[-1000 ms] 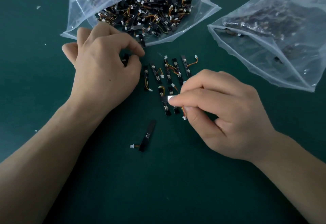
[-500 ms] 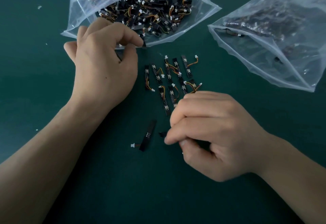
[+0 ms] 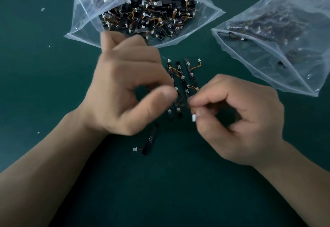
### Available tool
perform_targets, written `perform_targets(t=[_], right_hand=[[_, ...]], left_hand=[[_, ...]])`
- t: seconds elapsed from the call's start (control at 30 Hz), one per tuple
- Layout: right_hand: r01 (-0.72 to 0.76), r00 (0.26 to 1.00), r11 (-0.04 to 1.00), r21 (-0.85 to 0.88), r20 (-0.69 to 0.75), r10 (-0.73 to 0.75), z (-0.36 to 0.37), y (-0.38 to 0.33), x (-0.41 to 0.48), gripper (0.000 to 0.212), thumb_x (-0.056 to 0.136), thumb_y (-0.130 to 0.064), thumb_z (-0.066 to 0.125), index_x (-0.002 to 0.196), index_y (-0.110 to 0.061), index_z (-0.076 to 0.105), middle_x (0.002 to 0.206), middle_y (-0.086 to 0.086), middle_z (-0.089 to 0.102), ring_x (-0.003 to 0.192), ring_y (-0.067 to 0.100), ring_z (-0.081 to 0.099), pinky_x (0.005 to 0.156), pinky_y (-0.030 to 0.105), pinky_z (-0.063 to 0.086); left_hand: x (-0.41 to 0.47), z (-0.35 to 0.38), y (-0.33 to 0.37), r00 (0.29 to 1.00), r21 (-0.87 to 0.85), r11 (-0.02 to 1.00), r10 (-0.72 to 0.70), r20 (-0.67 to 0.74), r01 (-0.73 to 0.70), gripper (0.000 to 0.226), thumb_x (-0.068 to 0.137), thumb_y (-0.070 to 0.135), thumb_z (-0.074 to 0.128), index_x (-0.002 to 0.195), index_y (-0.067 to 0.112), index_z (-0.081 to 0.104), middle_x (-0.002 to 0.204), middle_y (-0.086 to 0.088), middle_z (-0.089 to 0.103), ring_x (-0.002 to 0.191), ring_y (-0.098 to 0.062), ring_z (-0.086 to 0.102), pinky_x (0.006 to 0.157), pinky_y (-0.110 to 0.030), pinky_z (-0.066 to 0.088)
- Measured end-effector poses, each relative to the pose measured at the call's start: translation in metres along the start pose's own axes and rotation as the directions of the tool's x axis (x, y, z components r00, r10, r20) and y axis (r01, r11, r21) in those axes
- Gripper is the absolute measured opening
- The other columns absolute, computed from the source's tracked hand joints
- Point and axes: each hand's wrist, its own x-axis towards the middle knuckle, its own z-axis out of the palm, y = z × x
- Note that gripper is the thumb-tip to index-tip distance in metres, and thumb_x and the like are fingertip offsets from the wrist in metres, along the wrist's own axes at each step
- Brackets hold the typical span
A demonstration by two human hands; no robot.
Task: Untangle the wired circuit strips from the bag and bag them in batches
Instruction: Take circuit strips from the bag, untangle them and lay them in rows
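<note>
Circuit strips [image 3: 189, 69] lie in rows at frame centre below the open bag [image 3: 84, 21], presumably for batching. Right hand [image 3: 241, 119] pinches a white connector [image 3: 194, 118], likely to draw one strip free. Left hand [image 3: 128, 87] is blurred; grasp cannot be told.

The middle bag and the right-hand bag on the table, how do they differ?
The middle bag gapes open toward the person; the right-hand bag lies flatter, with no gaping mouth. In the middle bag the tangled wired strips show plainly through the opening; in the right-hand bag the contents are only dark shapes behind hazy plastic. Both are clear plastic bags holding dark strips, lying on the green table.
</note>
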Motion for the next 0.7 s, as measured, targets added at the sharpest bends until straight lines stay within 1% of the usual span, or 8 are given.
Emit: perform_targets(t=[0.1, 0.17, 0.23, 0.33, 0.4, 0.5, 0.6, 0.7], right_hand=[[-0.046, 0.997, 0.998, 0.044, -0.067, 0.049, -0.002, 0.000, 0.002, 0.011, 0.091, -0.005, 0.062, 0.095, -0.015, 0.066, 0.083, 0.003, 0.069, 0.068, 0.020, 0.064, 0.063, 0.024, 0.045], [-0.065, 0.995, 0.996, 0.063, -0.073, 0.070, -0.002, -0.001, 0.002, 0.011, 0.093, -0.007, 0.063, 0.100, -0.015, 0.064, 0.085, -0.001, 0.068, 0.070, 0.016, 0.063, 0.066, 0.021, 0.044], [-0.140, 0.985, 0.987, 0.073, -0.092, 0.147, -0.001, -0.002, 0.003, 0.024, 0.094, -0.017, 0.064, 0.117, -0.015, 0.057, 0.086, -0.007, 0.066, 0.071, 0.015, 0.062, 0.067, 0.019, 0.045], [-0.158, 0.983, 0.987, 0.005, -0.093, 0.158, -0.001, -0.004, 0.002, 0.037, 0.094, -0.028, 0.068, 0.126, -0.017, 0.050, 0.085, -0.007, 0.061, 0.071, 0.016, 0.059, 0.065, 0.030, 0.047], [-0.018, 1.000, 0.990, -0.140, 0.020, 0.022, -0.001, -0.006, 0.002, 0.021, 0.096, -0.026, 0.067, 0.115, -0.018, 0.063, 0.084, -0.004, 0.062, 0.074, 0.016, 0.058, 0.068, 0.038, 0.047], [0.243, 0.942, 0.937, -0.251, 0.290, -0.167, 0.008, -0.012, 0.000, 0.016, 0.098, -0.024, 0.066, 0.101, -0.014, 0.078, 0.085, 0.003, 0.065, 0.075, 0.026, 0.054, 0.069, 0.040, 0.041], [0.311, 0.859, 0.913, -0.265, 0.488, -0.151, 0.014, -0.020, 0.000, 0.024, 0.100, -0.027, 0.063, 0.117, -0.018, 0.077, 0.092, 0.001, 0.063, 0.080, 0.023, 0.050, 0.073, 0.037, 0.038], [0.303, 0.816, 0.901, -0.310, 0.572, -0.077, 0.016, -0.024, 0.002, 0.030, 0.102, -0.032, 0.059, 0.127, -0.025, 0.073, 0.096, -0.002, 0.059, 0.084, 0.021, 0.047, 0.076, 0.037, 0.039]], left_hand=[[0.000, 0.004, 0.003, 0.994, 0.048, 0.996, 0.065, 0.091, -0.070, 0.037, 0.096, 0.036, 0.058, 0.068, 0.016, 0.072, 0.067, 0.003, 0.056, 0.070, -0.025, 0.051, 0.083, -0.054, 0.027], [0.000, 0.007, 0.005, 0.995, 0.060, 0.996, 0.062, 0.076, -0.067, 0.032, 0.096, 0.027, 0.063, 0.067, 0.014, 0.069, 0.065, 0.004, 0.053, 0.069, -0.024, 0.050, 0.082, -0.051, 0.027], [0.000, 0.006, 0.007, 1.000, 0.099, 0.995, 0.021, 0.023, -0.023, 0.035, 0.098, 0.023, 0.062, 0.064, 0.014, 0.064, 0.063, 0.005, 0.051, 0.067, -0.024, 0.049, 0.082, -0.051, 0.028], [0.001, -0.001, -0.007, 0.938, 0.302, 0.897, -0.259, -0.230, 0.322, 0.050, 0.106, 0.038, 0.055, 0.061, 0.015, 0.057, 0.059, 0.007, 0.051, 0.067, -0.023, 0.048, 0.088, -0.056, 0.033], [0.002, -0.008, -0.021, 0.821, 0.313, 0.761, -0.498, -0.277, 0.568, 0.061, 0.104, 0.062, 0.052, 0.065, 0.017, 0.063, 0.056, 0.010, 0.050, 0.064, -0.024, 0.049, 0.097, -0.057, 0.039], [0.000, -0.004, -0.028, 0.725, 0.322, 0.652, -0.646, -0.238, 0.687, 0.066, 0.101, 0.065, 0.049, 0.065, 0.013, 0.065, 0.049, 0.005, 0.048, 0.052, -0.023, 0.047, 0.101, -0.051, 0.037], [-0.002, 0.001, -0.025, 0.735, 0.306, 0.669, -0.620, -0.273, 0.678, 0.054, 0.102, 0.047, 0.048, 0.066, 0.010, 0.062, 0.048, -0.001, 0.048, 0.050, -0.032, 0.047, 0.099, -0.046, 0.038], [-0.002, 0.001, -0.022, 0.763, 0.237, 0.726, -0.599, -0.241, 0.645, 0.018, 0.094, 0.034, 0.056, 0.089, 0.023, 0.069, 0.062, 0.012, 0.057, 0.060, -0.024, 0.058, 0.086, -0.042, 0.053]])
